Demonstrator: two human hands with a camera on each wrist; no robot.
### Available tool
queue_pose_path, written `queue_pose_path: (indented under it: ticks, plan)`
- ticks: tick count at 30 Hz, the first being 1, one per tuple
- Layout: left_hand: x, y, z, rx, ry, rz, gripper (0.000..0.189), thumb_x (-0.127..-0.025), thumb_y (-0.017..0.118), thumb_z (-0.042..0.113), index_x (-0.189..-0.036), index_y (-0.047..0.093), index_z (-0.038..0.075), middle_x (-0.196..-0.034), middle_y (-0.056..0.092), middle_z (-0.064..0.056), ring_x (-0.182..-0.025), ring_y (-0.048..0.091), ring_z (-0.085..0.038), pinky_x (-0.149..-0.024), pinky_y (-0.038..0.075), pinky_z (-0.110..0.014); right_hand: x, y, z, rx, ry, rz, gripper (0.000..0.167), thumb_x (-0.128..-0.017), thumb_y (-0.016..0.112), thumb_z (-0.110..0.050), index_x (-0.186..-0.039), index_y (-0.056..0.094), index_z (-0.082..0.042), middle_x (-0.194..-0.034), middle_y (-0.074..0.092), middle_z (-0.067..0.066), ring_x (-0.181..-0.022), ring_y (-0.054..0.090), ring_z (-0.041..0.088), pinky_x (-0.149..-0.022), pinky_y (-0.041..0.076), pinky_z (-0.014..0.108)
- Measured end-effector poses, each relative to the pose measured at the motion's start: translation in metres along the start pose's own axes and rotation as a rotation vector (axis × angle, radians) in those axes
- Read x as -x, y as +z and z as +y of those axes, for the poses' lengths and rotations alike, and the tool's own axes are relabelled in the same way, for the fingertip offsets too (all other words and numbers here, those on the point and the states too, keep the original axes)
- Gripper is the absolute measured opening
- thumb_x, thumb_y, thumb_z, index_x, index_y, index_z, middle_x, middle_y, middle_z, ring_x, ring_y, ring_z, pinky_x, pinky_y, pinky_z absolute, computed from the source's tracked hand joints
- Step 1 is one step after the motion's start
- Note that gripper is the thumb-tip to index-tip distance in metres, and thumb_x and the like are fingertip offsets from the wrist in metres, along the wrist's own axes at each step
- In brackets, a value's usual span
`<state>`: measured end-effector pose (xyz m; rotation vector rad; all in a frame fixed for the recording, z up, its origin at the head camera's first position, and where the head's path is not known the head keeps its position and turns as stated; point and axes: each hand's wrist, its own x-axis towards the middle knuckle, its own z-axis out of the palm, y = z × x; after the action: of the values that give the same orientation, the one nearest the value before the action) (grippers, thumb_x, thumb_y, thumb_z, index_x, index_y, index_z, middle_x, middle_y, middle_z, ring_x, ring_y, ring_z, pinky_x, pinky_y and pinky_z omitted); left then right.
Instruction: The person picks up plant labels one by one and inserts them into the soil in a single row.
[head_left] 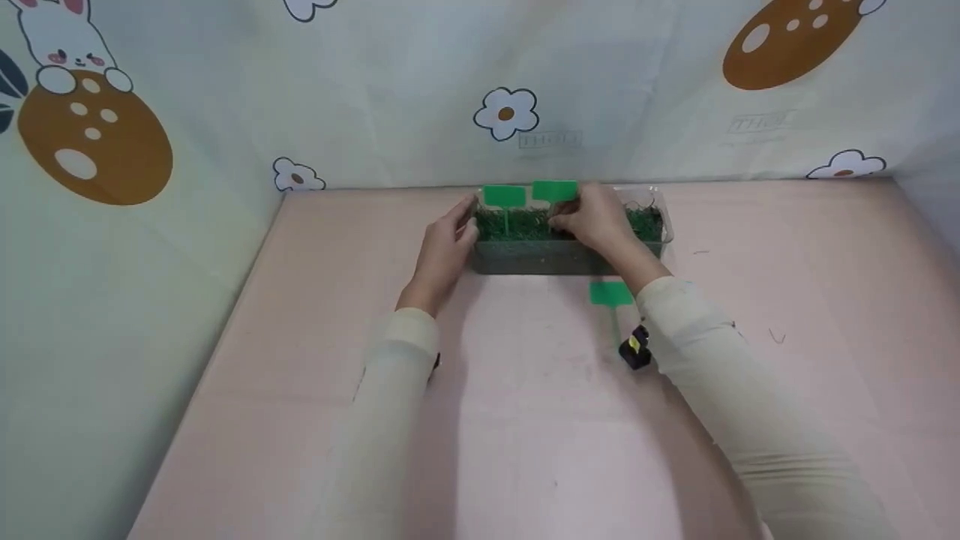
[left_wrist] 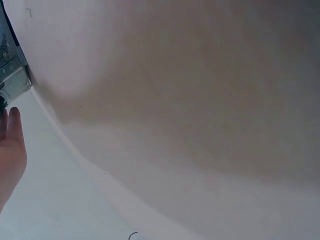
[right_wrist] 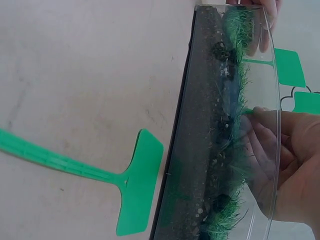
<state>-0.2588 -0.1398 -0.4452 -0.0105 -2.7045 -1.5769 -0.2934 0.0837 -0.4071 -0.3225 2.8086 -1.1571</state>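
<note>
A printed backdrop [head_left: 405, 97] stands behind a pink table [head_left: 300, 315]. A loose tag [head_left: 611, 293], green, lies beside the right sleeve [head_left: 720, 375]. The right hand [head_left: 602, 223], hiding some grass [head_left: 491, 225], pinches the stem of a second tag [head_left: 555, 190]; the left hand [head_left: 439, 255], fingers nearly straight, is at the left end of a clear box [head_left: 540, 260]. Inside are soil [right_wrist: 202, 65], grass and a third tag [head_left: 504, 196], upright, left of the pinched one.

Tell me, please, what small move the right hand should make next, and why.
Perhaps the right hand should press its pinched green plant label slightly deeper into the grass: its head looks a little higher than that of the neighbouring label standing there.
</note>
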Motion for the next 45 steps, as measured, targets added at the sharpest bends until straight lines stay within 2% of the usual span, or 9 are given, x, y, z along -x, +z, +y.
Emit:
queue_pose_path:
  ticks: [4, 13, 21, 37, 45]
  plan:
    - [-0.0012, 0.0006, 0.0007, 0.016, -0.009, -0.007, 0.052, -0.106, 0.041, 0.019, -0.157, 0.033, 0.015, -0.161, 0.036, 0.004, -0.148, 0.036, -0.01, -0.12, 0.037, -0.024, -0.0015, -0.0005, 0.0007, 0.015, 0.02, -0.002, 0.018, -0.093, 0.068, -0.011, -0.109, 0.07, -0.004, -0.106, 0.072, 0.016, -0.091, 0.066, 0.026, -0.082, 0.058, 0.04]
    - [-0.0017, 0.0026, 0.0036, 0.013, -0.005, -0.005, 0.051, -0.106, 0.041, 0.019, -0.157, 0.033, 0.015, -0.161, 0.038, 0.003, -0.148, 0.037, -0.01, -0.12, 0.038, -0.024, -0.0018, -0.0007, 0.0024, 0.036, 0.011, 0.001, 0.033, -0.092, 0.069, -0.008, -0.124, 0.062, -0.004, -0.11, 0.071, 0.018, -0.098, 0.068, 0.03, -0.086, 0.059, 0.043]
    - [-0.0015, 0.0026, 0.0054, 0.002, -0.01, 0.006, 0.051, -0.106, 0.041, 0.019, -0.157, 0.034, 0.016, -0.16, 0.039, 0.004, -0.148, 0.037, -0.01, -0.119, 0.038, -0.023, -0.0039, 0.0021, 0.0025, 0.078, 0.049, -0.016, 0.017, -0.094, 0.068, -0.013, -0.106, 0.074, -0.003, -0.106, 0.074, 0.017, -0.094, 0.069, 0.029, -0.084, 0.058, 0.042]
    - [-0.0011, -0.0016, 0.0047, -0.004, -0.004, 0.008, 0.051, -0.106, 0.04, 0.018, -0.157, 0.033, 0.015, -0.161, 0.038, 0.003, -0.147, 0.038, -0.012, -0.119, 0.039, -0.024, -0.0085, 0.0059, -0.0006, 0.119, 0.086, -0.01, 0.015, -0.092, 0.071, -0.014, -0.099, 0.074, -0.002, -0.1, 0.074, 0.017, -0.079, 0.063, 0.022, -0.077, 0.056, 0.037]
    - [0.0008, 0.001, 0.0015, -0.012, -0.007, 0.006, 0.051, -0.107, 0.041, 0.019, -0.157, 0.033, 0.016, -0.16, 0.039, 0.002, -0.147, 0.038, -0.011, -0.119, 0.038, -0.023, -0.0063, 0.0054, 0.0023, 0.094, 0.062, -0.049, 0.015, -0.092, 0.069, -0.011, -0.105, 0.07, -0.003, -0.103, 0.073, 0.017, -0.089, 0.066, 0.026, -0.083, 0.057, 0.039]
